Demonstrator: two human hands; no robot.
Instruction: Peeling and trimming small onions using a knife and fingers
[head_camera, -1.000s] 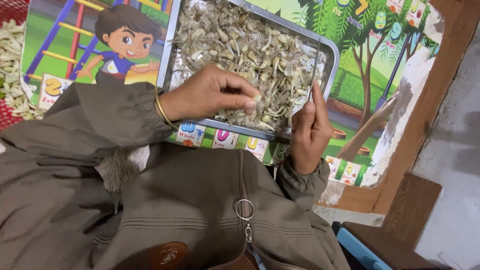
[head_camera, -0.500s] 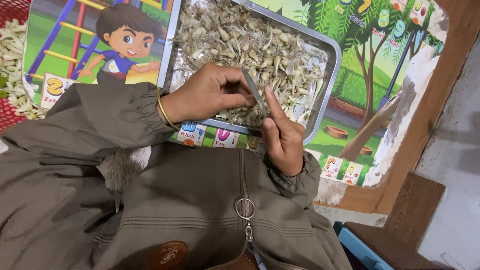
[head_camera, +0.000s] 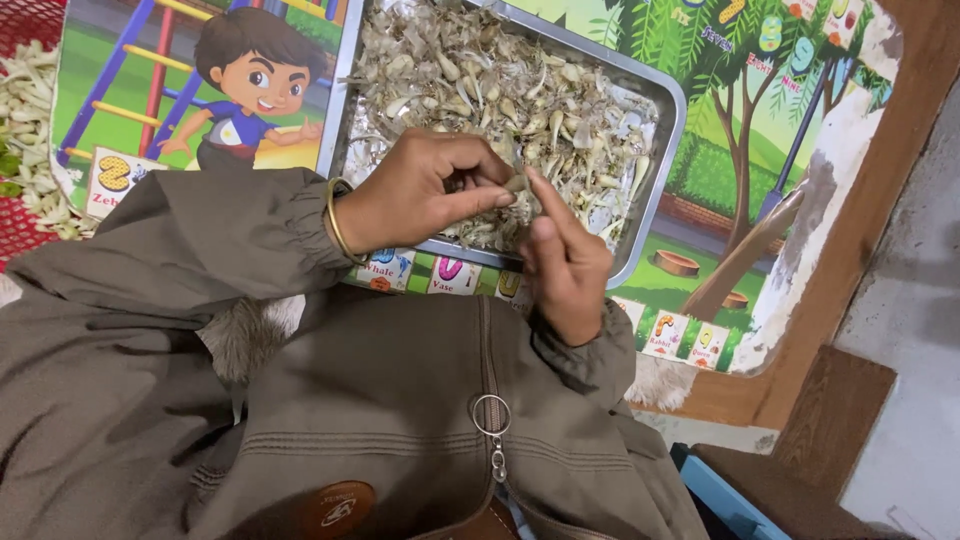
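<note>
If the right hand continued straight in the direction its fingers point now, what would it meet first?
The right hand points up and slightly left, so it would first meet the small pale piece pinched by the left hand. Behind that lie the dried pieces in the metal tray; depth is hard to judge.

A printed picture mat lies flat under the metal tray, taking up most of the upper view. It is a bright children's chart: green grass, a cartoon child beside a blue, yellow and red ladder frame at the left, and green-leaved trees with brown trunks at the right. Along its near edge runs a row of small white label cards, each square with a coloured letter and a tiny picture. A similar white card sits at the left edge. On the grey-brown jacket, low in view, an oval brown leather patch carries a pale emblem.
</note>
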